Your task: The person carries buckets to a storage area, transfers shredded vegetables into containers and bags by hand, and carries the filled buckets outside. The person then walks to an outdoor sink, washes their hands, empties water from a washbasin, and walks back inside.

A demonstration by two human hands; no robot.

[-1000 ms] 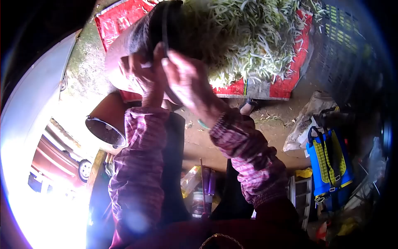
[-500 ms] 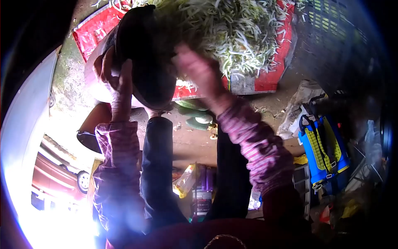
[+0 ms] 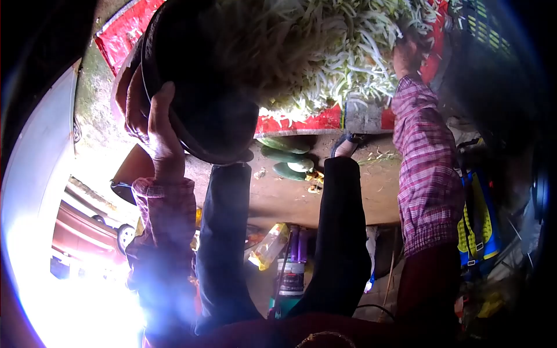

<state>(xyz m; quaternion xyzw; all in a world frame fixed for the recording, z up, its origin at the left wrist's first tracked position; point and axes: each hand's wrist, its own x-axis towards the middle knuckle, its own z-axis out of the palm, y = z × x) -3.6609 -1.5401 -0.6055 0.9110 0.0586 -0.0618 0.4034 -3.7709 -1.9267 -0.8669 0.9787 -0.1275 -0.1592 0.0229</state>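
Observation:
My left hand (image 3: 154, 124) grips the rim of a large dark container (image 3: 200, 104), thumb on the inside and fingers round the outer wall. The container is tipped, with its mouth toward a heap of pale green and white shreds (image 3: 342, 52). The shreds lie on a red and grey sheet (image 3: 299, 123). At the right side of the heap is my right hand (image 3: 408, 55), touching the shreds; its fingers are partly hidden and dim, so their hold cannot be made out.
Several green gourds (image 3: 284, 153) lie on the floor between my feet. A brown bucket (image 3: 133, 171) stands at the left. A blue and yellow bag (image 3: 480, 214) is at the right, below a dark plastic crate (image 3: 487, 29). Jars (image 3: 290, 278) sit between my legs.
My right hand has moved right, from beside the container to the far side of the heap. The container has tipped over more toward the shreds, my left hand still on its rim.

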